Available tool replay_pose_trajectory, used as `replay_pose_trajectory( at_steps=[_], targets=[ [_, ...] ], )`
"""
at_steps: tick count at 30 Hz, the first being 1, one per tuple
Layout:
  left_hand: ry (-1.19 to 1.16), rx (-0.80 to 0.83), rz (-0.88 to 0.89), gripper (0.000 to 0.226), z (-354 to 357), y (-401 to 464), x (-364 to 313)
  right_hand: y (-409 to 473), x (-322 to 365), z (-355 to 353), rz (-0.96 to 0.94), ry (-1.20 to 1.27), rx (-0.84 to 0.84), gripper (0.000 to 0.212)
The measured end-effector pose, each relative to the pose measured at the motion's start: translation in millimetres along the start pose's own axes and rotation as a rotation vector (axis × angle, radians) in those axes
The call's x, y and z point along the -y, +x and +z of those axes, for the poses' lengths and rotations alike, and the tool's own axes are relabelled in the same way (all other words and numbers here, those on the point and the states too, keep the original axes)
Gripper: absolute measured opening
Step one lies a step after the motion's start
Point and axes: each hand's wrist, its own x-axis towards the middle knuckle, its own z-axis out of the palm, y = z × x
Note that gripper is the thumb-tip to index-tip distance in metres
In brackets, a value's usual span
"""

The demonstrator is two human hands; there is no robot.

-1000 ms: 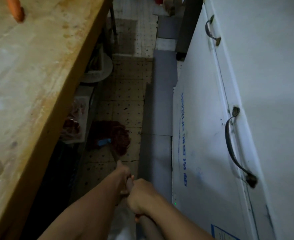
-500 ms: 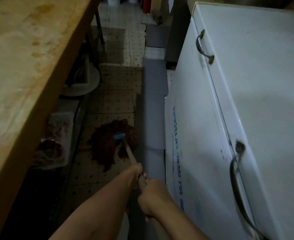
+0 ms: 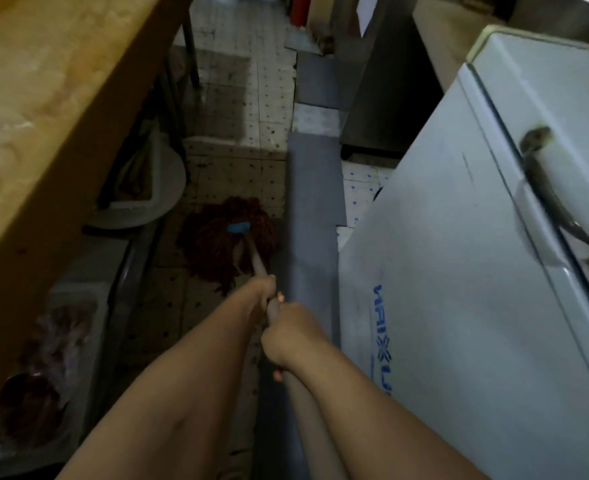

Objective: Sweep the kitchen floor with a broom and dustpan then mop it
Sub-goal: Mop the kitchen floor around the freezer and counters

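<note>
Both hands were on the mop handle (image 3: 256,261), w/ the left hand (image 3: 259,296) lower down the shaft and the right hand (image 3: 287,336) just behind it, nearly touching. Fingers of each were curled round the wood; the right thumb tip showed under the shaft. Grip looked firm, though the left fingers were mostly hidden behind the wrist.

The mop head (image 3: 229,240), dark red strands w/ a blue clamp (image 3: 238,227), lay flat on the tiled floor (image 3: 216,174) in the narrow aisle, between the wooden counter (image 3: 43,109) on the left and the grey mat (image 3: 315,188) on the right. No broom or dustpan in view, so this was prob. the mopping stage.

Risks, as I judged them:
- Strands sat just beside the mat edge; a stroke drifting right could catch it, flip or drag the mat, and push dirty water underneath.
- A round basin (image 3: 154,206) and a tray of what looked like raw meat (image 3: 68,327) sat low under the counter, near the mop. A wide swing left could knock them or splash grey water onto food.
- The white freezer (image 3: 459,306) crowded the right side; the elbow or handle end could hit it on the pull-back.
- Light was poor, so wet patches and missed spots would be hard to see; slip risk on wet tile.
</note>
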Motion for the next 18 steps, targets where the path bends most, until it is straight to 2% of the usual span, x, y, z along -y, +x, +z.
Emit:
replay_pose_trajectory(
  at_steps=[4,6,8,10,13,16,18],
  targets=[
    [-0.004,-0.024,0.007,0.042,-21,42,-30,47,30,6,-0.005,-0.046,0.040,0.057],
    [-0.035,-0.007,-0.008,0.030,-26,46,-34,56,36,11,-0.002,-0.048,0.044,0.057],
    [-0.076,-0.004,-0.027,0.032,-30,39,-31,55,36,17,0.028,-0.055,0.061,0.057],
    [-0.094,-0.040,0.000,0.035,-32,29,-23,45,34,21,0.037,-0.068,0.082,0.061],
    [-0.080,-0.076,0.038,0.023,-34,3,-3,15,23,25,0.025,-0.102,0.131,0.061],
    [-0.060,-0.120,0.047,0.040,-38,-22,34,-28,4,32,-0.038,-0.142,0.196,0.069],
    [-0.061,-0.144,0.029,0.042,-40,-46,67,-63,-15,43,-0.078,-0.191,0.228,0.074]
  ],
)
